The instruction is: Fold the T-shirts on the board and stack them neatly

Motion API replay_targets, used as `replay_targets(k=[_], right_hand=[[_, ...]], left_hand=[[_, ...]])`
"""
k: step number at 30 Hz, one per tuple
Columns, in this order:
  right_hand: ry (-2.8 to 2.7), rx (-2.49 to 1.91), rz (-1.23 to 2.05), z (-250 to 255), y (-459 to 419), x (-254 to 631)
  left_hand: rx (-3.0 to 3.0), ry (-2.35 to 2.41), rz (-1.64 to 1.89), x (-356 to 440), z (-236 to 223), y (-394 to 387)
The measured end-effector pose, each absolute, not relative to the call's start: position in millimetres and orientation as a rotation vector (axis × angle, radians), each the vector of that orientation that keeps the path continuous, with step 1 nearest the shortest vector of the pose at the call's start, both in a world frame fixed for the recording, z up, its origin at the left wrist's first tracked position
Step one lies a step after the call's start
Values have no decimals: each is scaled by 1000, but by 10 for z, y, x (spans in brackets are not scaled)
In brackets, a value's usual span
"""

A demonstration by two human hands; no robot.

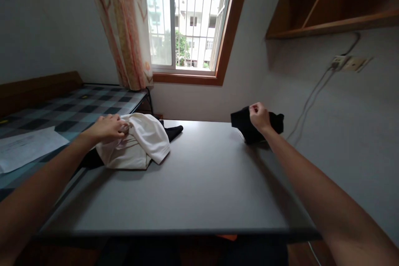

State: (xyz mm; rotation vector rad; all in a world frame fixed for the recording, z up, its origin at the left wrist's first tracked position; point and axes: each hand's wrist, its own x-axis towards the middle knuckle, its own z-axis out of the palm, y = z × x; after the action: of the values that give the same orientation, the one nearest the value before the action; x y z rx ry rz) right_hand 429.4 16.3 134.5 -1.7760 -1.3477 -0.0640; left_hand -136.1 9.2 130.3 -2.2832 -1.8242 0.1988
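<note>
My left hand (110,128) is closed on a crumpled white garment (148,133) at the left side of the table. Under that cloth lies a black garment (173,132), of which only parts stick out to the right and at the lower left. At the far right of the table, my right hand (259,115) pinches a folded black piece of clothing (245,124) and holds it at the table's back right corner. A thin white edge shows beneath this black cloth. Its exact kind cannot be made out.
The grey-white table (199,187) reaches to the wall below a barred window (195,25). On the left is a bed with a checked cover (102,99) and a paper sheet (28,147). A wooden shelf (336,25) and a socket with cables (338,63) are on the right wall.
</note>
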Motion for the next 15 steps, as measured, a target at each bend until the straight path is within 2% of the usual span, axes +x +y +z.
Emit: replay_targets(k=[3,8,12,15], right_hand=[[-1517,-1406,211,1630,139,3768],[-1612,-878,700,1875,-15,2817],[-1601,-778,937,1873,-47,2551],[-1588,-891,953,1775,87,2825]], left_hand=[[-2445,-1678,-99,-971,1457,-4],[-2989,-1216,-980,2,1435,-268],[-3055,-1225,-1371,318,1505,-207],[-2720,-1351,-1787,101,1779,-19]])
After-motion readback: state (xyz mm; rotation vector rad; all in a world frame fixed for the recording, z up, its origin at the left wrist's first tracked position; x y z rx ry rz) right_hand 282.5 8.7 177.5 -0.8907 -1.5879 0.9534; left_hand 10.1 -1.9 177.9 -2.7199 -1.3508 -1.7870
